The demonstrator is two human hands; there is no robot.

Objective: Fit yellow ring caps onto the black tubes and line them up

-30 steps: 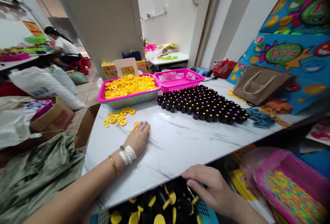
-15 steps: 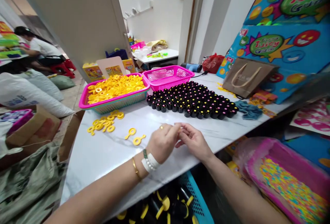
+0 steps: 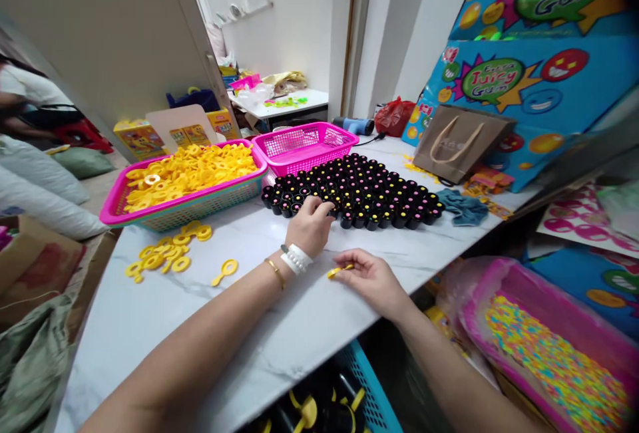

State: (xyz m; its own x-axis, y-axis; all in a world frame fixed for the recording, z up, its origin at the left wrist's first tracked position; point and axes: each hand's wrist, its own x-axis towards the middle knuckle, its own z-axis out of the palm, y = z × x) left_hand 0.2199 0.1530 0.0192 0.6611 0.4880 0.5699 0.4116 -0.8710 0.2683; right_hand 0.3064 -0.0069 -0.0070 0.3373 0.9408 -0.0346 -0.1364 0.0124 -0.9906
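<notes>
My left hand (image 3: 310,227) reaches to the near edge of a dense group of small black tubes (image 3: 372,188) with pink and yellow dots on top. Its fingers are closed around one of the tubes, which they mostly hide. Lower and to the right, my right hand (image 3: 372,280) pinches a yellow plastic ring piece (image 3: 333,273) just above the table. One loose yellow ring piece (image 3: 225,272) lies left of my left forearm. Farther left is a small pile of the same pieces (image 3: 162,255).
A pink basket (image 3: 114,210) full of yellow pieces stands at the left, beside another pink basket (image 3: 309,144). At the right are a brown paper bag (image 3: 456,144) and a blue cloth (image 3: 464,208). Below the table edge sits a blue crate (image 3: 372,390) with black and yellow parts.
My hands have parted. The left has moved forward to the black tubes; the right now shows a yellow ring piece. One of the two loose yellow pieces is gone from the table. The view has shifted right.
</notes>
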